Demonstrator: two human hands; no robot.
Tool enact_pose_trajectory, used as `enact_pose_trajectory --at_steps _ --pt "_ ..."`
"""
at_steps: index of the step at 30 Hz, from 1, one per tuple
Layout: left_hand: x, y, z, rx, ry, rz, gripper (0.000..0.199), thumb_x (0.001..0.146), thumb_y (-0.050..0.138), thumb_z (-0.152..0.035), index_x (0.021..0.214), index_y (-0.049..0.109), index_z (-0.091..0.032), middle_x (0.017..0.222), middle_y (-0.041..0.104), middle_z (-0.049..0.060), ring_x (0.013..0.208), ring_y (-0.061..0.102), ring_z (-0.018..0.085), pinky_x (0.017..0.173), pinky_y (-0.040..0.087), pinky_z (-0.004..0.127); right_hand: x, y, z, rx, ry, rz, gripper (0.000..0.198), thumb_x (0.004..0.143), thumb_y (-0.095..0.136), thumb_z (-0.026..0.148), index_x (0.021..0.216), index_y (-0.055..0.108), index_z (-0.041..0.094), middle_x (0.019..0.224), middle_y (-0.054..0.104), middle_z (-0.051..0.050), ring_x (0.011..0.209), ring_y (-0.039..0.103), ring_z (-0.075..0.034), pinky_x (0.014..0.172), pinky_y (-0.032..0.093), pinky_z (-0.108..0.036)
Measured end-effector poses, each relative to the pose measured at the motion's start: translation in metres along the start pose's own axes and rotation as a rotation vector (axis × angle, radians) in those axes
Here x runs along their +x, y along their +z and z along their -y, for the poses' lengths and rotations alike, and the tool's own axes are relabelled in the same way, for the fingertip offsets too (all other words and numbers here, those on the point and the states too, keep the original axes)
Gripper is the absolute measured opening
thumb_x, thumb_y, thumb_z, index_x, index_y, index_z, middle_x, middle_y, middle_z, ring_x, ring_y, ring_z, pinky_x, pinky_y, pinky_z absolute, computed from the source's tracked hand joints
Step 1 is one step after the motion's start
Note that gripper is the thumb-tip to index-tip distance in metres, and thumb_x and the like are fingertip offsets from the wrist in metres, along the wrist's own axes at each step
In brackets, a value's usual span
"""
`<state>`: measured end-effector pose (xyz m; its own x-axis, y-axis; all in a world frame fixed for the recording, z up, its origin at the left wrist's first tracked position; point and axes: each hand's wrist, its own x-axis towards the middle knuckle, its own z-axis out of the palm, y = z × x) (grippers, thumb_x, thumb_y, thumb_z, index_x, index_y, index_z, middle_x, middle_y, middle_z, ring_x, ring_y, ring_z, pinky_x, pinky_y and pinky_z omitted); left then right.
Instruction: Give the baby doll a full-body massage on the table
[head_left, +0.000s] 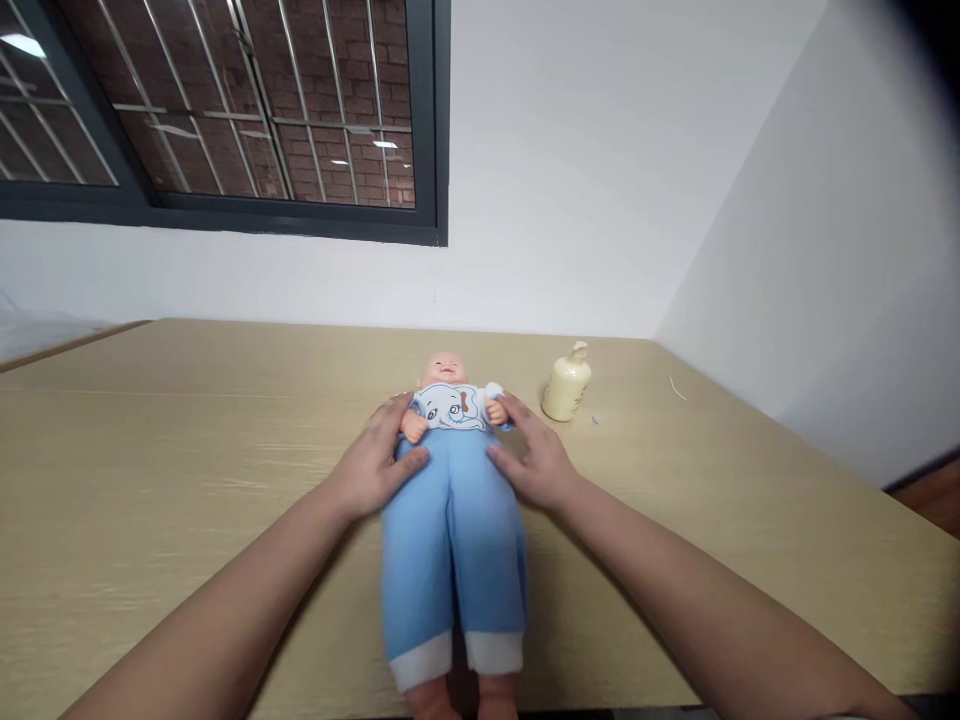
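Note:
A baby doll (453,500) in blue trousers with white cuffs and a white top printed with an elephant face lies face up on the table, head away from me and feet at the near edge. My left hand (381,455) grips its left-hand side in view, thumb across the trousers at the hip and fingers along the arm. On the opposite side my right hand (536,455) holds it the same way, the thumb on the waist and fingertips by the doll's small hand. The undersides of both hands are hidden.
A cream pump bottle (567,386) stands to the right of the doll on the wood-grain table (225,450). Near it lie a tiny pale scrap (596,419) and a thin string (677,388). White walls and a barred window (285,110) rise behind.

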<state>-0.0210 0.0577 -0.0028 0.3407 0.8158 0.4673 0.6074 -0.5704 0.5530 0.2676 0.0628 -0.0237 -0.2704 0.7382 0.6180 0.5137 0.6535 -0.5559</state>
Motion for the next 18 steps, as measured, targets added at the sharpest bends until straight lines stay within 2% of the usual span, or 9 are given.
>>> enact_pose_trajectory --at_steps 2,4,7,9,14,18 --pt "0.0 0.007 0.001 0.017 -0.007 -0.012 0.065 0.099 0.041 -0.048 0.155 0.031 -0.018 0.158 0.034 0.012 0.145 0.03 0.029 0.121 0.021 0.047 -0.002 0.0 0.007 -0.126 -0.09 0.106 0.068 0.087 0.065 0.045 0.148 0.042 0.025 0.156 0.037 -0.011 0.145 0.033 -0.032 0.119 0.028 -0.051" --pt "0.002 0.014 0.004 0.02 -0.045 -0.058 0.055 0.102 0.031 -0.046 0.151 0.04 -0.021 0.154 0.041 0.01 0.144 0.032 0.026 0.121 0.022 0.045 -0.002 0.0 0.009 -0.196 -0.119 0.17 0.066 0.088 0.063 0.048 0.147 0.045 0.025 0.157 0.035 -0.011 0.146 0.029 -0.033 0.119 0.027 -0.053" --pt "0.006 0.022 0.005 0.052 -0.071 -0.105 0.048 0.1 0.038 -0.049 0.136 0.058 -0.024 0.144 0.051 0.009 0.141 0.037 0.026 0.118 0.028 0.045 0.0 -0.001 0.008 -0.25 -0.129 0.224 0.064 0.089 0.06 0.051 0.146 0.046 0.026 0.157 0.035 -0.011 0.146 0.029 -0.034 0.119 0.026 -0.056" --pt "0.008 0.026 0.004 0.073 -0.093 -0.113 0.046 0.098 0.045 -0.051 0.131 0.063 -0.025 0.141 0.052 0.009 0.14 0.038 0.027 0.117 0.031 0.045 0.002 -0.001 0.007 -0.272 -0.137 0.241 0.063 0.09 0.059 0.053 0.146 0.046 0.026 0.158 0.034 -0.011 0.147 0.028 -0.034 0.119 0.025 -0.057" --pt "0.008 0.026 0.001 0.07 -0.107 -0.109 0.045 0.097 0.047 -0.052 0.131 0.063 -0.026 0.144 0.048 0.01 0.141 0.037 0.028 0.117 0.03 0.045 0.002 0.003 0.007 -0.279 -0.129 0.258 0.059 0.091 0.058 0.052 0.143 0.049 0.025 0.157 0.035 -0.012 0.147 0.028 -0.033 0.119 0.024 -0.057" --pt "0.004 0.022 0.006 0.022 -0.063 -0.104 0.056 0.092 0.055 -0.052 0.141 0.052 -0.024 0.147 0.046 0.011 0.141 0.036 0.029 0.118 0.027 0.047 -0.002 0.007 0.002 -0.167 -0.029 0.157 0.064 0.09 0.061 0.048 0.147 0.042 0.026 0.158 0.033 -0.011 0.147 0.027 -0.031 0.119 0.026 -0.054"
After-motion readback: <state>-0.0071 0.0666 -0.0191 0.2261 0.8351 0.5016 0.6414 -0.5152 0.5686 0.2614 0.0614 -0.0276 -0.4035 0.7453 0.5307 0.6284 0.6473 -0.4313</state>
